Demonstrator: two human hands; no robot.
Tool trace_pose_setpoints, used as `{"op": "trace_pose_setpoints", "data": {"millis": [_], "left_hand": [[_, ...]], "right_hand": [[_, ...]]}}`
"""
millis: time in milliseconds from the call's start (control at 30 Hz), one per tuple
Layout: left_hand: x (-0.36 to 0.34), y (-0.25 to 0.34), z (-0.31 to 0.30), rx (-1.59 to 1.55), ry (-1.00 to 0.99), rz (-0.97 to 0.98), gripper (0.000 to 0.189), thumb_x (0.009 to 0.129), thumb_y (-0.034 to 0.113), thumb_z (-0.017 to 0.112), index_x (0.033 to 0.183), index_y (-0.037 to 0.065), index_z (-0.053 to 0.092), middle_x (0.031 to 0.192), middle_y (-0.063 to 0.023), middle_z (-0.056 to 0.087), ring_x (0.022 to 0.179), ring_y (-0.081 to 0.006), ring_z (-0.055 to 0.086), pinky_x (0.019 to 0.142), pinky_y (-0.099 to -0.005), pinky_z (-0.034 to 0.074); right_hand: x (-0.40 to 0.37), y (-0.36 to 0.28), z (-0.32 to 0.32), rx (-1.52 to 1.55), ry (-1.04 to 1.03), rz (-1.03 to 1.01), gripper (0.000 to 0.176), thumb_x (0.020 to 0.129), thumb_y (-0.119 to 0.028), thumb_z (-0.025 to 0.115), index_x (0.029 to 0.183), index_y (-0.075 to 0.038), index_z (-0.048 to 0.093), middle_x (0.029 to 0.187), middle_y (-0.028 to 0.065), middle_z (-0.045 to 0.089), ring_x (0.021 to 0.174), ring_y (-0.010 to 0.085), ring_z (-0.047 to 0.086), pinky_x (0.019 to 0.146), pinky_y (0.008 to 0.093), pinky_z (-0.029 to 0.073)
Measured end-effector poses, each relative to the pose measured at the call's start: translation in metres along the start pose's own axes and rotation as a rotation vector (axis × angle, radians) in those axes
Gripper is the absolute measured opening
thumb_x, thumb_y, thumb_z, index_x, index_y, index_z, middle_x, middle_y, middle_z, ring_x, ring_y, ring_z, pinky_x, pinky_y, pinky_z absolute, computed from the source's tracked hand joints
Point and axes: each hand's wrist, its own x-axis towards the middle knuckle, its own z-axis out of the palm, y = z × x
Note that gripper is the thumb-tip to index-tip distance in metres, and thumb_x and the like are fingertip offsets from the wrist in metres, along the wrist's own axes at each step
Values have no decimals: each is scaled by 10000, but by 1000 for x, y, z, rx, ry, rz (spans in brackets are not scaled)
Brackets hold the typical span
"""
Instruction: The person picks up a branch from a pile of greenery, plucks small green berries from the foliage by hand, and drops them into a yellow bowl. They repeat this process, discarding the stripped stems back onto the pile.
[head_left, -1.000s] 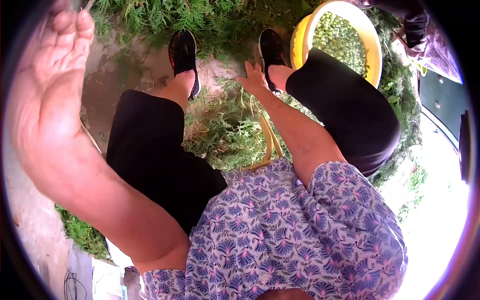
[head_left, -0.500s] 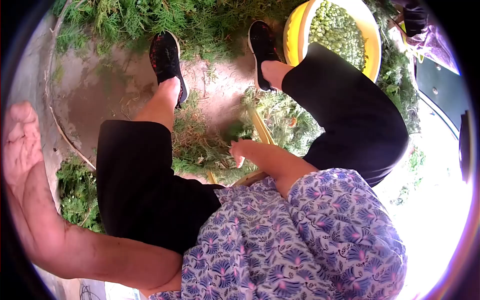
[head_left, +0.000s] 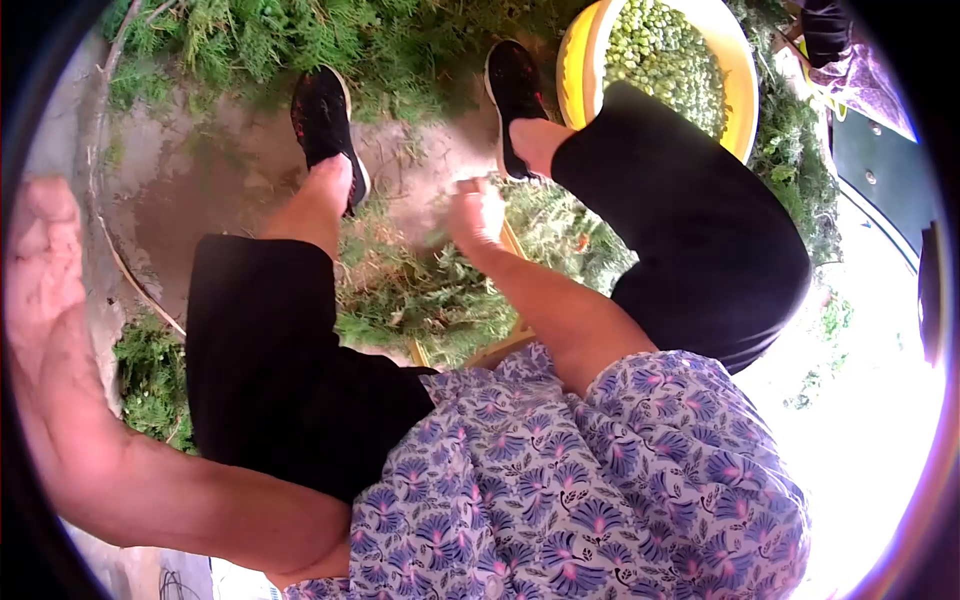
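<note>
My right hand (head_left: 476,212) is over the ground between my feet, its fingers curled in and blurred by motion. A faint green smear shows beside it, but I cannot make out what it holds. Below it lies a heap of cut evergreen sprigs (head_left: 440,300), with a yellowish strip (head_left: 513,240) close to the wrist. At the far left edge my left hand (head_left: 45,250) is raised near the camera, partly cut off, with its fingers folded and nothing visible in them. Beyond my right knee stands a yellow tub (head_left: 738,100) holding many small green cones (head_left: 665,60).
Evergreen branches (head_left: 330,30) are spread beyond my shoes (head_left: 325,120). A long bare stick (head_left: 97,190) runs along the left. At the upper right, part of another person's patterned clothing (head_left: 868,75) shows. Strong light washes out the right side.
My right hand has moved forward, away from my body, from above the sprig heap to nearer my feet. My left hand has risen slightly in view. The camera view has shifted slightly.
</note>
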Motion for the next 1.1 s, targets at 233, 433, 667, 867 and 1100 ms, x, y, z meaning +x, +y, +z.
{"op": "trace_pose_setpoints", "data": {"millis": [233,433,667,867,1100], "left_hand": [[1,-4,17,58,71,46,467,878,40,455,1282,-111,276,1107,-122,454,911,-126,463,911,-334,361],[-3,-2,4,31,-367,60,331,893,131,471,1175,-26,399,914,-60,503,790,-148,468,833,-350,382],[-2,3,-6,-58,-52,157,315,934,79,414,1208,-68,370,801,-36,403,684,-114,375,799,-306,371],[-3,-2,-1,-99,-4,134,269,939,106,414,1168,-34,399,777,-24,427,661,-111,391,760,-299,361],[-3,-2,2,-137,-82,103,283,941,121,410,1184,-22,394,792,-27,425,659,-112,392,770,-317,357]], "right_hand": [[-18,-29,28,-532,-680,-34,702,834,-331,549,1366,-19,214,1381,315,158,1122,369,471,948,474,384],[25,-116,-30,-171,-491,-184,299,814,-130,557,1110,-83,572,1169,128,462,1056,299,475,899,409,407],[91,-113,-59,-357,-209,-343,678,777,-155,596,1368,-173,265,1456,131,79,1318,399,112,1031,574,204],[52,-125,-39,-649,-610,-561,462,752,-53,556,1207,-89,489,1359,148,288,1211,348,343,821,553,436],[116,-208,-55,-271,188,-816,254,758,-67,572,1004,-123,606,1154,132,504,1109,337,445,926,556,367]]}}
